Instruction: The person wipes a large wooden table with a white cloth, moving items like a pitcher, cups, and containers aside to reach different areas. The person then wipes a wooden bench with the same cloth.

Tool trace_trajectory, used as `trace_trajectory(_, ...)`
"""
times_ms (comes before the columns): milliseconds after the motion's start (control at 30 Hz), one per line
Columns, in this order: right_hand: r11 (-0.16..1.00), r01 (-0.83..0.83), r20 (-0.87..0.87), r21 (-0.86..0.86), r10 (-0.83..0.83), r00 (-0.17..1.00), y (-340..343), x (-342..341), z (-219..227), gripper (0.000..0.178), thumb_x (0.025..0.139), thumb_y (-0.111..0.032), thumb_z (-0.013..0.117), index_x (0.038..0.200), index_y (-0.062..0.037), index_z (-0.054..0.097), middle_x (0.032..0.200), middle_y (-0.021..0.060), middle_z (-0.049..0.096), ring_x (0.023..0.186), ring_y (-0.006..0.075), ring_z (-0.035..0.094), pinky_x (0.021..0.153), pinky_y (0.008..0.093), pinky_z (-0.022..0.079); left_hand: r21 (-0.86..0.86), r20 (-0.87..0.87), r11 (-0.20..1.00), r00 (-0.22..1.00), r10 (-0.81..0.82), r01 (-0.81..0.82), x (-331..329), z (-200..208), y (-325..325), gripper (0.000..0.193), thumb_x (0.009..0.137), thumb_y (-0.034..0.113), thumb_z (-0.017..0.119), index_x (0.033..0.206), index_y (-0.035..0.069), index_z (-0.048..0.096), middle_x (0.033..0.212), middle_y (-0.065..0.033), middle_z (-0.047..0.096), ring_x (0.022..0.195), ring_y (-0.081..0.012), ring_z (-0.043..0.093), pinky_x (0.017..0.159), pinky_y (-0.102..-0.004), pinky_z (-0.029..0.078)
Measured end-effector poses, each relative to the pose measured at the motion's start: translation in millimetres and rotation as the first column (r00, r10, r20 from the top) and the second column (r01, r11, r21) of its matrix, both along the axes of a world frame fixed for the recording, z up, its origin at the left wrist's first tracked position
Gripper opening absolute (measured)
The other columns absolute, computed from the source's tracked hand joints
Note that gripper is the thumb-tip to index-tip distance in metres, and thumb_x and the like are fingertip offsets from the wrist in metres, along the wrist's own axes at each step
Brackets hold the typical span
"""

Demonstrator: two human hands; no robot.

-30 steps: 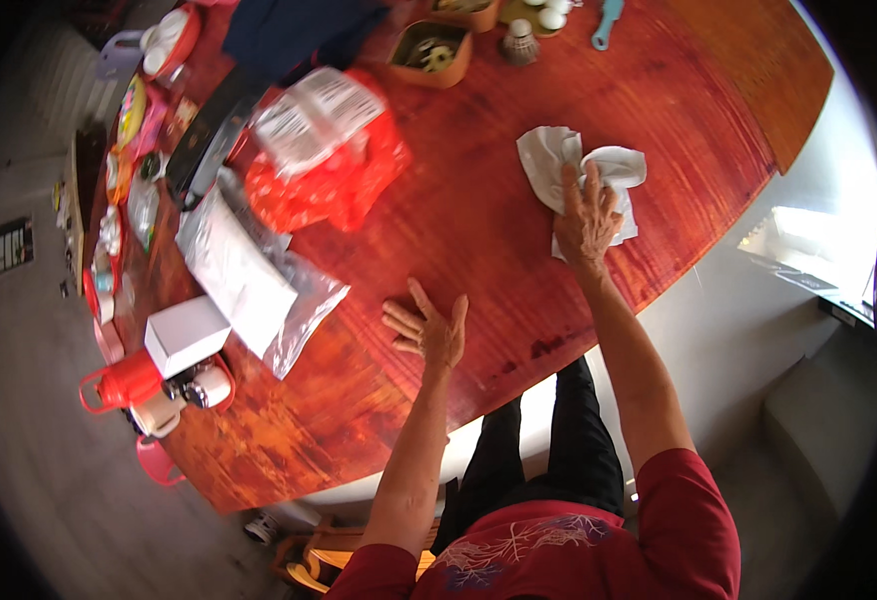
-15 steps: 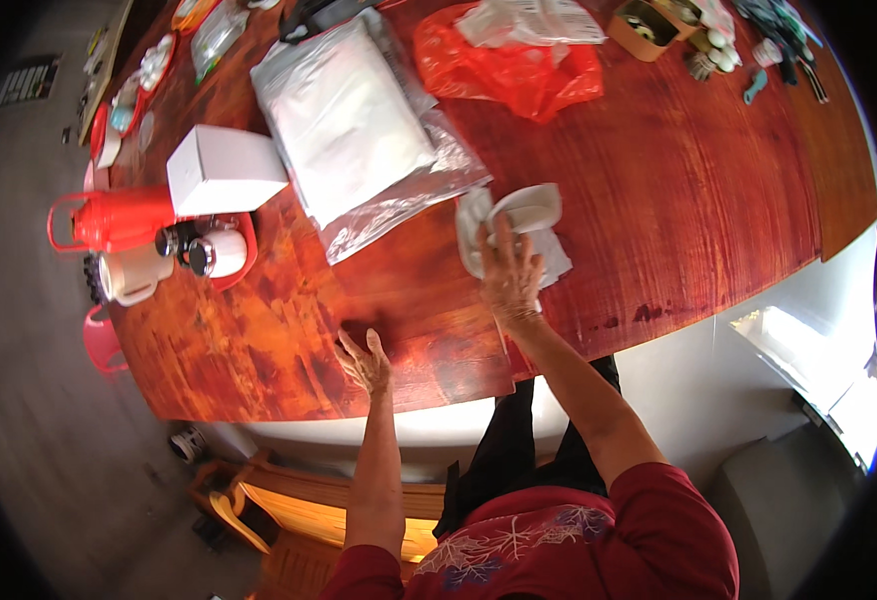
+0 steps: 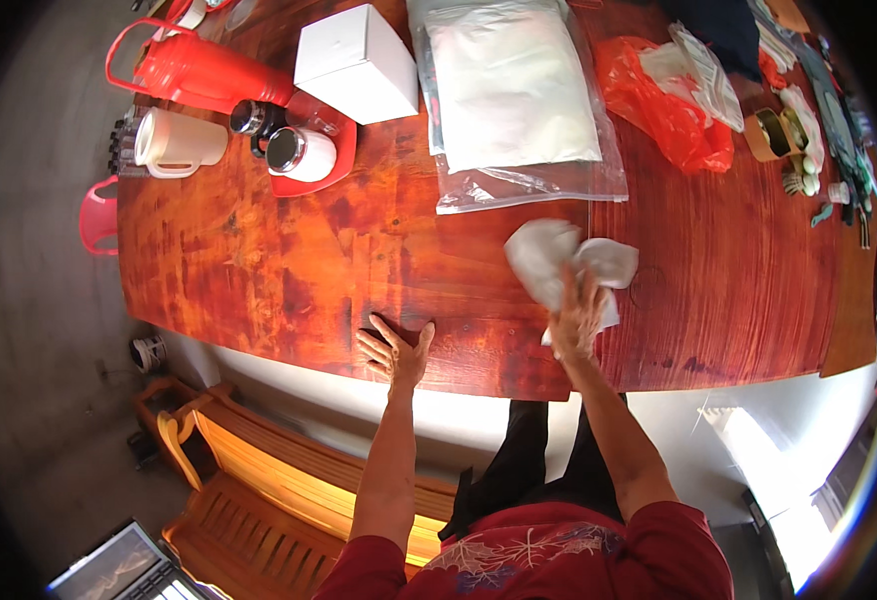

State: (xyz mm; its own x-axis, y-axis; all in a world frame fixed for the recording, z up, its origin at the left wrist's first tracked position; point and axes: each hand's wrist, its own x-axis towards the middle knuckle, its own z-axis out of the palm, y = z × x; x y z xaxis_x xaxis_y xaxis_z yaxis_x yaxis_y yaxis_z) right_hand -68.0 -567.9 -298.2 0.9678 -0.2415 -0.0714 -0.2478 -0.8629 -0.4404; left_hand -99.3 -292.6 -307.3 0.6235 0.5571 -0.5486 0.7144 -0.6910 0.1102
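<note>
My white sheet (image 3: 546,258) looks soft and matt, thin cloth or paper, I cannot tell which. Beneath it I see the table (image 3: 734,265), glossy wood with streaky grain. The clear bag (image 3: 534,184) is shiny creased plastic, the red bag (image 3: 694,143) thin and crinkled. The box (image 3: 349,65) looks like smooth matt card, the flask (image 3: 209,76) glossy plastic, the bench (image 3: 277,481) varnished wood.

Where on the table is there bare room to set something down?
Two broad patches: left, between the cream jug, red tray and left hand; right, beside the white cloth under the right hand, in front of the red bag. Crowded: far left, around the red thermos and white box; far right, around the tan box.
</note>
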Motion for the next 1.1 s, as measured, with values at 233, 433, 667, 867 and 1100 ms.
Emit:
trace_trajectory(233,0.927,-0.339,0.094,-0.160,0.356,0.930,92.2,22.5,-37.9,0.034,0.079,-0.022,0.063,0.112,-0.0129,0.062,0.141,0.0123,0.040,0.117,0.0326,0.042,0.079,0.0531,0.043,-0.023,-0.024,1.000,0.999,-0.021,0.021,7.0,-16.8,-13.6,0.128,0.067,0.084,0.053,0.149,0.015,-0.017,0.151,-0.0264,-0.025,0.140,-0.0397,-0.026,0.109,-0.0641,-0.005)
trace_trajectory(433,0.785,-0.619,0.343,-0.026,0.588,0.732,116.5,49.2,-38.9,0.034,0.082,-0.017,0.058,0.115,-0.0185,0.063,0.137,0.0073,0.045,0.110,0.0268,0.045,0.085,0.0447,0.038,-0.022,-0.064,0.998,0.996,-0.058,0.057,4.7,-25.1,-7.9,0.128,0.070,0.077,0.059,0.149,0.009,-0.016,0.149,-0.0308,-0.024,0.138,-0.0462,-0.025,0.107,-0.0675,-0.005)
trace_trajectory(667,0.977,-0.075,0.040,-0.201,0.085,0.996,25.5,31.9,-23.4,0.072,0.074,-0.011,0.066,0.141,-0.0234,0.043,0.146,0.0149,0.036,0.116,0.0354,0.043,0.096,0.0535,0.031,-0.019,-0.021,1.000,1.000,-0.019,0.019,6.7,-4.5,-11.6,0.126,0.071,0.073,0.061,0.150,0.007,-0.010,0.150,-0.0328,-0.018,0.139,-0.0490,-0.019,0.108,-0.0674,-0.003)
trace_trajectory(867,0.785,-0.597,0.181,-0.164,0.619,0.764,108.1,13.3,-20.3,0.055,0.079,-0.013,0.059,0.131,-0.0278,0.054,0.142,0.0189,0.041,0.110,0.0302,0.046,0.089,0.0444,0.036,0.019,-0.097,0.999,0.994,-0.044,0.046,7.7,-9.9,-11.8,0.125,0.071,0.070,0.064,0.150,0.009,-0.012,0.150,-0.0304,-0.021,0.139,-0.0469,-0.020,0.108,-0.0664,-0.003)
trace_trajectory(1100,0.901,-0.407,0.371,-0.150,0.433,0.822,186.3,161.8,-19.3,0.043,0.077,-0.010,0.060,0.119,-0.0198,0.061,0.136,0.0230,0.045,0.104,0.0364,0.047,0.091,0.0473,0.038,0.027,0.012,0.997,0.997,-0.072,0.071,2.7,-14.6,-18.3,0.127,0.069,0.078,0.058,0.150,0.006,-0.010,0.150,-0.0331,-0.018,0.139,-0.0504,-0.018,0.105,-0.0702,-0.003)
